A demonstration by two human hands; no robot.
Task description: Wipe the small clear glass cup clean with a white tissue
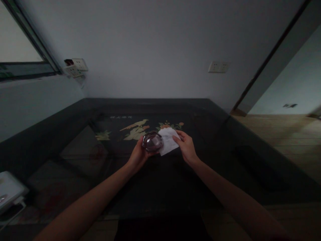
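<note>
My left hand point(139, 154) is closed around a small purple-tinted clear glass bowl point(152, 142), its round opening facing up toward me. Just right of it, my right hand point(186, 146) pinches a white tissue point(169, 140) between thumb and fingers. The tissue's left edge meets the bowl's right rim; whether it presses on the glass I cannot tell. Both hands are raised over the middle of a dark glossy table point(160, 187).
A bird-and-flower picture point(136, 129) decorates the tabletop behind the hands. A white device with a cable point(11, 189) sits at the left edge. On the right lies a long dark object point(260, 167). Wall sockets point(218, 67) are above the table's far edge.
</note>
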